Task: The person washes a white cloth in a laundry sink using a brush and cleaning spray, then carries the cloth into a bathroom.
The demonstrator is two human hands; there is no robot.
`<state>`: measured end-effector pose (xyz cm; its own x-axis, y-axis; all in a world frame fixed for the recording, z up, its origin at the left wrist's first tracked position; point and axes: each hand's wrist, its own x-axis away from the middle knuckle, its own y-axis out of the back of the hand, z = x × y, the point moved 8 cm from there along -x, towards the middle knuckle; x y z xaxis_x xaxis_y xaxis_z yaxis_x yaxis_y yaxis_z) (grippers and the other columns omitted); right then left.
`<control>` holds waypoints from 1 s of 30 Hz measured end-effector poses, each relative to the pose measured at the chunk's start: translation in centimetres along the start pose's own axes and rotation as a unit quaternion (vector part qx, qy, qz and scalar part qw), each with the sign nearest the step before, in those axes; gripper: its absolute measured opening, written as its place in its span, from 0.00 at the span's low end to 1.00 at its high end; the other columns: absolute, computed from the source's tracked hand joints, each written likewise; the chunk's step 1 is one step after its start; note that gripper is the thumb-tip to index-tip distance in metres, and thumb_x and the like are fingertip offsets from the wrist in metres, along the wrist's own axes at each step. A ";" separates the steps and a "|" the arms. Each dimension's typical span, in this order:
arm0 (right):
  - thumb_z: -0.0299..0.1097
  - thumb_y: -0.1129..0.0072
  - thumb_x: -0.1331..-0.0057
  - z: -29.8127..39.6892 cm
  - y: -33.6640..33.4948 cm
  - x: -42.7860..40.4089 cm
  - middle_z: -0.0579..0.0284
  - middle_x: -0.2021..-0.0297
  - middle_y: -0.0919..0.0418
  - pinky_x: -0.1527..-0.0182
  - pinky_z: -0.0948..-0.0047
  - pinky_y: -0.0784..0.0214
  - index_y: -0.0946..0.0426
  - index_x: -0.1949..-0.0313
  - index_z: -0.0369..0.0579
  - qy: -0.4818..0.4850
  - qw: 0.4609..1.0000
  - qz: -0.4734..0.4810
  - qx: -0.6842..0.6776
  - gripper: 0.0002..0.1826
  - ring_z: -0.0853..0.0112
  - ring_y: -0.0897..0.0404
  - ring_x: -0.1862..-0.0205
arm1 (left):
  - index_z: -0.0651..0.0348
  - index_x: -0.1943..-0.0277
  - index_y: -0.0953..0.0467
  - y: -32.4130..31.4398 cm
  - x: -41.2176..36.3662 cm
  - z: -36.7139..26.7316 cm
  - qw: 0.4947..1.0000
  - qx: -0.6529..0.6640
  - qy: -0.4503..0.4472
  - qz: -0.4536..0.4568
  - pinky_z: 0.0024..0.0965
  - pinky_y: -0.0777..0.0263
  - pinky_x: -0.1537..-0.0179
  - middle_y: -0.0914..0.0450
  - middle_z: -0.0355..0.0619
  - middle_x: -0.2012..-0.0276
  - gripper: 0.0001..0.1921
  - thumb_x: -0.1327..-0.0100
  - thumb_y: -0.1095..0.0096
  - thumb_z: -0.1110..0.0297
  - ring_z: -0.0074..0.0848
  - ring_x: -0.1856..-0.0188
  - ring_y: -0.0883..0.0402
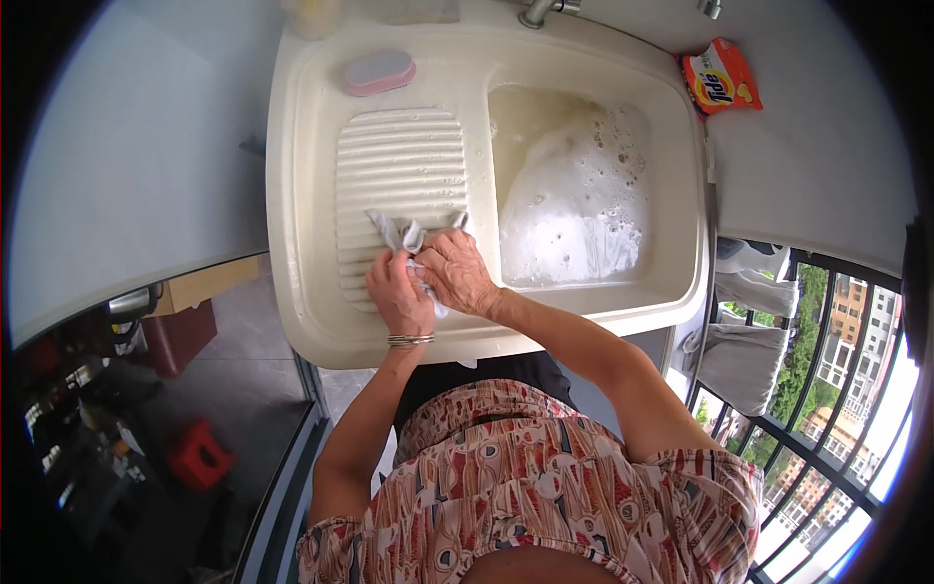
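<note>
Both hands grip a wet, light grey cloth [400,232] over the lower part of a ribbed washboard [400,160], which is moulded into a cream laundry sink [306,343]. My left hand [400,292], with bangles at the wrist, holds the bunched cloth from the left. Pressed against it, my right hand [456,271] grips the cloth from the right. Parts of the cloth stick out above and below the fingers; the rest is hidden by them. Cloudy, foamy water [576,212] stands in the basin to the right.
A pink and white scrubbing brush or soap block [380,73] lies above the washboard. The tap [538,13] is at the top edge. An orange Tide packet [722,79] rests beyond the sink's right corner. Grey cloths [740,365] hang by the railing at right.
</note>
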<state>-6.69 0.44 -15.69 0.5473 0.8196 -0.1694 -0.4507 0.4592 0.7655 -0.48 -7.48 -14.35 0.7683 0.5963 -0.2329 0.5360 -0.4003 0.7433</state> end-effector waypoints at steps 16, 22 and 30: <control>0.30 0.45 0.44 -0.8 2.7 -2.3 0.57 0.65 0.31 0.57 0.61 0.41 0.27 0.63 0.48 0.114 0.991 -0.021 -0.064 0.08 0.59 0.33 0.63 | 0.63 0.48 0.32 -1.3 -1.3 -1.6 0.984 -0.016 -0.126 0.124 0.45 0.44 0.46 0.34 0.48 0.46 0.19 0.43 0.48 0.68 0.45 0.45 0.38; 0.36 0.48 0.40 -4.9 0.3 -11.4 0.59 0.60 0.30 0.55 0.60 0.42 0.28 0.58 0.50 0.044 0.997 0.019 0.064 0.11 0.59 0.33 0.59 | 0.62 0.51 0.33 -5.5 -11.3 1.2 0.973 -0.127 -0.082 0.173 0.47 0.47 0.46 0.37 0.50 0.44 0.17 0.43 0.50 0.67 0.46 0.46 0.40; 0.29 0.50 0.39 1.6 3.3 -5.2 0.54 0.63 0.31 0.50 0.59 0.46 0.28 0.62 0.44 0.114 0.978 -0.078 -0.155 0.06 0.55 0.35 0.55 | 0.57 0.68 0.29 1.2 -3.9 -0.5 0.988 0.049 -0.150 0.004 0.43 0.40 0.61 0.28 0.49 0.69 0.05 0.48 0.44 0.69 0.43 0.64 0.31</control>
<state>-9.89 -2.83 -11.31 0.4706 0.7704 -0.4302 -0.5859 0.6374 0.5005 -2.99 -9.91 -12.21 0.8332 0.3669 -0.4137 0.5504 -0.4781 0.6845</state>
